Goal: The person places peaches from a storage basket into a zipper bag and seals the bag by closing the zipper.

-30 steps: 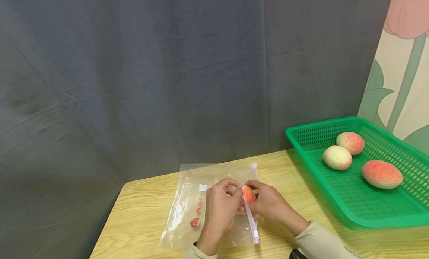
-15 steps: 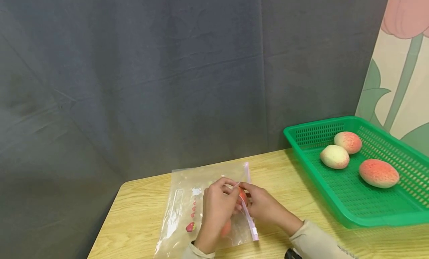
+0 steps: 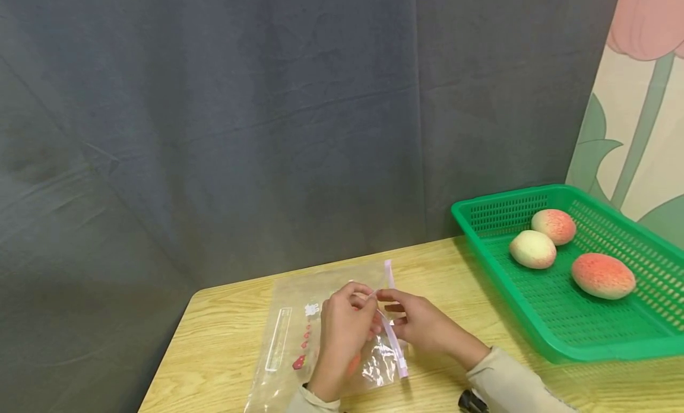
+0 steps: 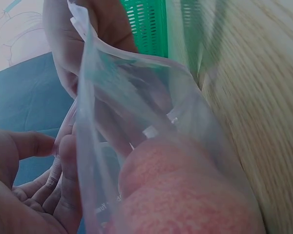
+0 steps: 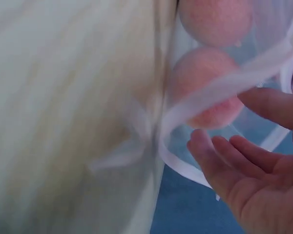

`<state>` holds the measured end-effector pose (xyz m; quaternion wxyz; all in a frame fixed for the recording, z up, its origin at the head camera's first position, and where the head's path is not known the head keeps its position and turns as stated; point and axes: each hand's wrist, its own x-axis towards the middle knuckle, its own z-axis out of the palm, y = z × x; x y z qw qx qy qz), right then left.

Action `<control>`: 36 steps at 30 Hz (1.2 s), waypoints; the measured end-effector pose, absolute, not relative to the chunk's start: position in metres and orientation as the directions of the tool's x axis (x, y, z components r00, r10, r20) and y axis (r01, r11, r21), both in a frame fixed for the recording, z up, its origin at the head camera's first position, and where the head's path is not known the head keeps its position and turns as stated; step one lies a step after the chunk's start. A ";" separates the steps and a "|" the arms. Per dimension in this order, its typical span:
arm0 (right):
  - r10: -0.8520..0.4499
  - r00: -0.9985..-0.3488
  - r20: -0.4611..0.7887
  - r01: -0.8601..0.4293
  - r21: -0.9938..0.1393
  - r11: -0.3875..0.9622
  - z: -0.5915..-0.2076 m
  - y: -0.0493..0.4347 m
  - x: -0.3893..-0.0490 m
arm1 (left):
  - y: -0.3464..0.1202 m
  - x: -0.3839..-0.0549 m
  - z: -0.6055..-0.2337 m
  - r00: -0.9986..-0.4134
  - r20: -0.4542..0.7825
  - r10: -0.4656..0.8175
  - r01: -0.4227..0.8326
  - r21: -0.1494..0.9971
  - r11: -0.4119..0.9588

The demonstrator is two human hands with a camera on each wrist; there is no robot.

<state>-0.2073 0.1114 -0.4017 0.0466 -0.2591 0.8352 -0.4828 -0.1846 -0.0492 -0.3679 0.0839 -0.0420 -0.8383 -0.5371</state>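
Pinching the lilac lip [image 3: 392,339] of a clear plastic zip bag [image 3: 291,336], the bare left hand [image 3: 342,330] steadies it, while the bare right hand [image 3: 422,324], fingers loosely spread and apparently gripping nothing, is at the bag's mouth. Two round pink fruits [image 5: 201,72] lie inside the bag; should the pinch slip, the limp film could sag and let one roll out.

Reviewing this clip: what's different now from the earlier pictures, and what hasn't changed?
The peach at the bag's mouth has gone further left, into the bag. The right hand has let go of it, its fingers now spread at the opening. The bag has slid slightly left. Unchanged: the left hand pinches the bag's edge; three peaches lie in the basket.
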 end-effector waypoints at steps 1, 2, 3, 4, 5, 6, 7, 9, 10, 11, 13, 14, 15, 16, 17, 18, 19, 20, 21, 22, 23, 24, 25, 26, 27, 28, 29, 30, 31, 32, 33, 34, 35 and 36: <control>-0.473 -0.864 0.172 -0.388 -0.825 0.410 -0.399 0.113 -0.207 | -0.050 -0.185 -0.368 -0.983 0.185 -0.017 0.160 0.892 0.422; -0.469 -0.866 0.173 -0.389 -0.821 0.417 -0.396 0.116 -0.206 | -0.050 -0.184 -0.368 -0.983 0.184 -0.015 0.160 0.891 0.426; -0.465 -0.867 0.178 -0.394 -0.817 0.422 -0.393 0.118 -0.206 | -0.050 -0.184 -0.368 -0.983 0.182 -0.013 0.159 0.890 0.427; -0.462 -0.866 0.190 -0.405 -0.809 0.426 -0.389 0.121 -0.205 | -0.050 -0.184 -0.368 -0.983 0.182 -0.013 0.159 0.888 0.431; -0.455 -0.867 0.206 -0.418 -0.797 0.436 -0.384 0.124 -0.204 | -0.050 -0.184 -0.368 -0.983 0.184 -0.012 0.161 0.886 0.434; -0.446 -0.868 0.219 -0.426 -0.789 0.443 -0.379 0.128 -0.202 | -0.051 -0.184 -0.368 -0.983 0.185 -0.012 0.161 0.885 0.436; -0.440 -0.865 0.240 -0.443 -0.777 0.447 -0.373 0.131 -0.200 | -0.051 -0.184 -0.368 -0.983 0.183 -0.012 0.160 0.886 0.435; -0.429 -0.860 0.276 -0.472 -0.749 0.464 -0.360 0.140 -0.195 | -0.051 -0.184 -0.368 -0.983 0.182 -0.014 0.158 0.888 0.431; -0.421 -0.858 0.293 -0.483 -0.738 0.472 -0.353 0.144 -0.191 | -0.051 -0.184 -0.369 -0.983 0.183 -0.016 0.158 0.888 0.431; -0.414 -0.856 0.310 -0.495 -0.725 0.480 -0.346 0.149 -0.187 | -0.051 -0.184 -0.369 -0.982 0.186 -0.021 0.159 0.888 0.432; -0.408 -0.842 0.353 -0.528 -0.693 0.491 -0.333 0.159 -0.178 | -0.051 -0.185 -0.370 -0.980 0.197 -0.025 0.167 0.885 0.435; -0.400 -0.840 0.367 -0.535 -0.681 0.501 -0.327 0.164 -0.174 | -0.051 -0.185 -0.370 -0.978 0.205 -0.026 0.173 0.882 0.438; -0.391 -0.838 0.379 -0.540 -0.671 0.507 -0.322 0.169 -0.169 | -0.051 -0.186 -0.370 -0.977 0.210 -0.029 0.177 0.881 0.439; -0.386 -0.835 0.392 -0.547 -0.660 0.514 -0.317 0.174 -0.165 | -0.051 -0.186 -0.371 -0.975 0.218 -0.033 0.182 0.878 0.443; -0.379 -0.833 0.404 -0.553 -0.648 0.524 -0.314 0.179 -0.162 | -0.051 -0.186 -0.371 -0.974 0.225 -0.036 0.185 0.876 0.446; -0.372 -0.832 0.411 -0.554 -0.641 0.531 -0.311 0.185 -0.158 | -0.051 -0.187 -0.371 -0.972 0.233 -0.040 0.190 0.872 0.450; -0.363 -0.833 0.418 -0.553 -0.637 0.537 -0.309 0.190 -0.156 | -0.051 -0.187 -0.371 -0.970 0.240 -0.045 0.193 0.868 0.457; -0.355 -0.835 0.421 -0.551 -0.630 0.547 -0.308 0.195 -0.154 | -0.051 -0.187 -0.371 -0.968 0.245 -0.052 0.194 0.865 0.463; -0.350 -0.833 0.429 -0.553 -0.623 0.553 -0.308 0.201 -0.153 | -0.051 -0.188 -0.371 -0.966 0.251 -0.057 0.196 0.862 0.467; -0.343 -0.832 0.436 -0.554 -0.617 0.559 -0.309 0.207 -0.152 | -0.051 -0.188 -0.372 -0.964 0.261 -0.060 0.202 0.857 0.475; -0.330 -0.832 0.445 -0.552 -0.609 0.569 -0.309 0.212 -0.151 | -0.051 -0.188 -0.372 -0.962 0.268 -0.062 0.206 0.852 0.481; -0.319 -0.835 0.448 -0.545 -0.601 0.584 -0.310 0.218 -0.151 | -0.050 -0.188 -0.372 -0.961 0.271 -0.061 0.210 0.852 0.480; -0.306 -0.837 0.454 -0.540 -0.591 0.600 -0.311 0.224 -0.151 | -0.050 -0.189 -0.372 -0.961 0.269 -0.059 0.210 0.855 0.473; -0.295 -0.841 0.454 -0.530 -0.582 0.617 -0.313 0.231 -0.150 | -0.050 -0.189 -0.373 -0.963 0.264 -0.057 0.209 0.861 0.463; -0.281 -0.848 0.450 -0.516 -0.576 0.634 -0.314 0.238 -0.150 | -0.050 -0.188 -0.373 -0.964 0.260 -0.054 0.208 0.867 0.453; -0.268 -0.856 0.443 -0.499 -0.568 0.655 -0.316 0.245 -0.150 | -0.049 -0.188 -0.374 -0.966 0.254 -0.051 0.206 0.873 0.443; -0.255 -0.860 0.442 -0.486 -0.555 0.675 -0.318 0.253 -0.150 | -0.050 -0.188 -0.374 -0.968 0.245 -0.049 0.201 0.879 0.432; -0.248 -0.858 0.450 -0.482 -0.534 0.694 -0.320 0.261 -0.151 | -0.050 -0.188 -0.375 -0.971 0.234 -0.050 0.192 0.886 0.422; -0.237 -0.853 0.465 -0.474 -0.501 0.724 -0.323 0.268 -0.152 | -0.050 -0.188 -0.375 -0.973 0.226 -0.052 0.184 0.890 0.416; -0.228 -0.851 0.473 -0.464 -0.472 0.750 -0.325 0.276 -0.153 | -0.050 -0.188 -0.375 -0.974 0.222 -0.052 0.181 0.892 0.414; -0.216 -0.853 0.474 -0.447 -0.454 0.771 -0.327 0.284 -0.154 | -0.050 -0.188 -0.375 -0.975 0.216 -0.051 0.176 0.893 0.413; -0.205 -0.856 0.474 -0.429 -0.431 0.793 -0.328 0.293 -0.156 | -0.050 -0.188 -0.375 -0.976 0.210 -0.054 0.170 0.894 0.414; -0.194 -0.858 0.476 -0.416 -0.421 0.806 -0.331 0.302 -0.158 | -0.050 -0.188 -0.374 -0.977 0.206 -0.057 0.165 0.894 0.417; -0.182 -0.869 0.459 -0.393 -0.418 0.819 -0.333 0.309 -0.159 | -0.050 -0.188 -0.374 -0.977 0.205 -0.060 0.162 0.894 0.418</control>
